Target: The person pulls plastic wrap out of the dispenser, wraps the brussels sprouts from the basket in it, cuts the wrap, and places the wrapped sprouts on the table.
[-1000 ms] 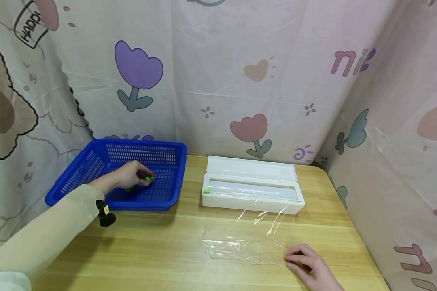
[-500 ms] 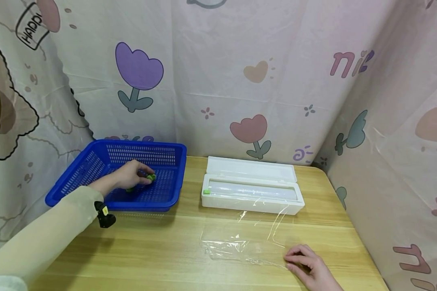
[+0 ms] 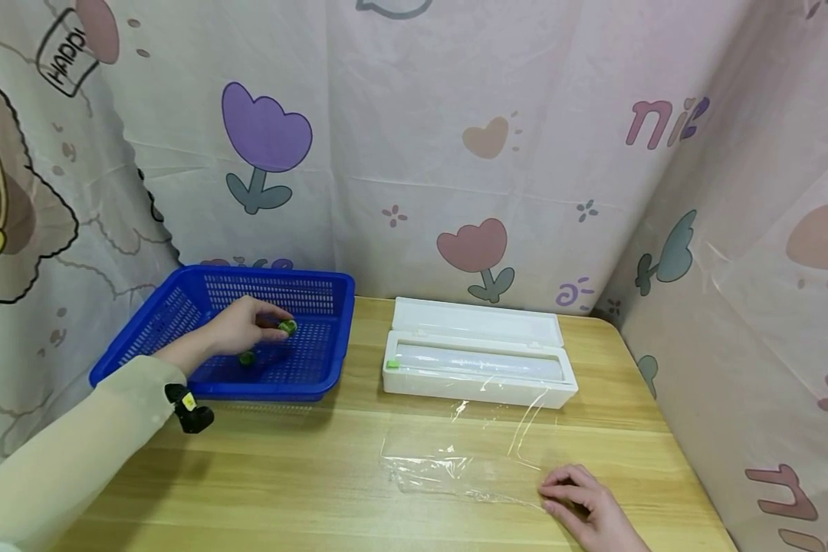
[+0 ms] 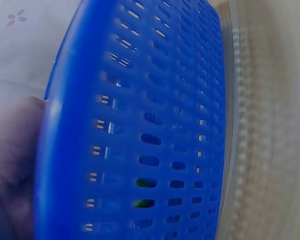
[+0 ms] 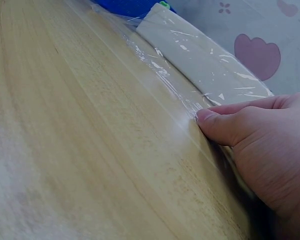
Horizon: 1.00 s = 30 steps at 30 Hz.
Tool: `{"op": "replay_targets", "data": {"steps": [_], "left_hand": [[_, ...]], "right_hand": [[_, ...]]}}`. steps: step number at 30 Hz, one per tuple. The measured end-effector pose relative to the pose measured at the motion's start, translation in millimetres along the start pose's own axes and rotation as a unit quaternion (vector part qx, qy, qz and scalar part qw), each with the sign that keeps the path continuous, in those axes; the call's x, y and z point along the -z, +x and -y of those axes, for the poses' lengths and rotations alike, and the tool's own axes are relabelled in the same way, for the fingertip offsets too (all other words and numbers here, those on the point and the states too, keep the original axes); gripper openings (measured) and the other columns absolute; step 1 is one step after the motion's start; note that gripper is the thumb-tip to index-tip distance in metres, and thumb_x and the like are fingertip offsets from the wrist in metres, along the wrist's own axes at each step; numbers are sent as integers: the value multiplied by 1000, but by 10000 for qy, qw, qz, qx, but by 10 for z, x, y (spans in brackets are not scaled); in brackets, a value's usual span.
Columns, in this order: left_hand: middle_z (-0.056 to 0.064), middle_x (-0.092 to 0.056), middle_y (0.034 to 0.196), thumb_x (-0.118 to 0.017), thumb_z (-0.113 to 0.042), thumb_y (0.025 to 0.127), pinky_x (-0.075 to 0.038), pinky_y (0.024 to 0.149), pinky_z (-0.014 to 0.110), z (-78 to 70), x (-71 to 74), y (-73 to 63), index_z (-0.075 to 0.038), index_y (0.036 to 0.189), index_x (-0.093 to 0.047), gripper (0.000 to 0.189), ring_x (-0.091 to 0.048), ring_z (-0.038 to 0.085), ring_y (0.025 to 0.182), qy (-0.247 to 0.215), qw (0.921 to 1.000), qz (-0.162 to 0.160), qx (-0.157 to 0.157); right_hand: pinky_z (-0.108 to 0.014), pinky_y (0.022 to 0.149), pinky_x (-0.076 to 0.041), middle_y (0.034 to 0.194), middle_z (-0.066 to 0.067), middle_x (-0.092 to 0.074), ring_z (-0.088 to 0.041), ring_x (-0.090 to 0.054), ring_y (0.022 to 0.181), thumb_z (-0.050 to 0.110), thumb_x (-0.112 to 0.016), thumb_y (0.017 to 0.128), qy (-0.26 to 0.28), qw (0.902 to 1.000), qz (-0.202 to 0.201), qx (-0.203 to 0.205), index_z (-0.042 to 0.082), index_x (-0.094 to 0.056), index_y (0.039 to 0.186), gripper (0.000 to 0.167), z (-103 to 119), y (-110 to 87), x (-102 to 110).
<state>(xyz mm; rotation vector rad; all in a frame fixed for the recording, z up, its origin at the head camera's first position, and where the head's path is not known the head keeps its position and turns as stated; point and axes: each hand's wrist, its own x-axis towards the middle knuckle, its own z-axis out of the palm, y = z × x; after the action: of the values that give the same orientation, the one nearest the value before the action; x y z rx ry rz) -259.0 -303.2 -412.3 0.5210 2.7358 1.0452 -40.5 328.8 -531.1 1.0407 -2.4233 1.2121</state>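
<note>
In the head view my left hand (image 3: 241, 327) reaches into the blue basket (image 3: 317, 389) and pinches a small round green vegetable (image 3: 287, 327) between thumb and fingertips. Another green vegetable (image 3: 247, 358) lies on the basket floor below that hand. The left wrist view shows mostly the basket's slotted wall (image 4: 155, 130), with part of the hand behind the rim. At the lower right, my right hand (image 3: 593, 506) pinches the corner of a sheet of clear cling film (image 3: 431, 468). That film stretches from a white dispenser box (image 3: 479, 391), as the right wrist view also shows.
The dispenser's lid (image 3: 476, 320) stands open at the back, with a film roll (image 3: 479, 362) inside and a green tab (image 3: 392, 364) at its left end. Patterned curtains (image 3: 386, 115) enclose the wooden table (image 3: 283, 475) at the back and sides.
My left hand has lifted slightly with the green vegetable, and the other vegetable below shows more fully. The right hand and the film stay where they were.
</note>
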Motion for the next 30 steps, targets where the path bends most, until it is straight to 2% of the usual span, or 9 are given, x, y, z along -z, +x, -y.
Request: {"op": "replay_targets", "data": {"steps": [7,14,17,23,30], "left_hand": [[10,-77,113,-77,-14,99,-62,78,43,-76,40,-73,-2,132,-73,35,-75,26,99,2,9998,-153,-114],[7,-79,104,-76,-17,100,-53,67,35,-128,76,-149,-3,133,-72,36,-74,34,94,-46,9996,-284,-24],[7,-79,103,-76,-18,100,-51,64,33,-167,94,-192,-3,133,-72,36,-74,36,93,-74,9993,-352,-104],[4,-79,104,-77,-20,100,-56,70,32,-311,99,-282,-4,132,-73,36,-75,34,98,-226,9983,-480,-229],[3,-79,104,-79,-18,99,-61,75,31,-528,17,-341,-3,131,-73,36,-76,30,96,-426,9965,-505,-511]], "right_hand": [[-15,84,-52,113,-2,-67,-13,-62,101,-18,-81,81,-20,10000,-12,-3,7,-80,114,41,0,-10,3],[-16,82,-53,114,-3,-67,-14,-62,101,-18,-80,81,51,10000,-19,-14,6,-79,115,41,-2,-20,-1],[-16,83,-53,113,-3,-67,-14,-62,102,-19,-80,81,66,10000,-17,-13,6,-79,114,41,-2,-22,-1],[-16,83,-53,113,-3,-67,-14,-63,102,-18,-81,81,50,10000,-28,-12,6,-79,114,41,-6,-8,2],[-15,84,-53,113,-3,-68,-13,-63,102,-18,-81,81,23,10000,-47,-10,6,-80,113,41,7,2,7]]}}
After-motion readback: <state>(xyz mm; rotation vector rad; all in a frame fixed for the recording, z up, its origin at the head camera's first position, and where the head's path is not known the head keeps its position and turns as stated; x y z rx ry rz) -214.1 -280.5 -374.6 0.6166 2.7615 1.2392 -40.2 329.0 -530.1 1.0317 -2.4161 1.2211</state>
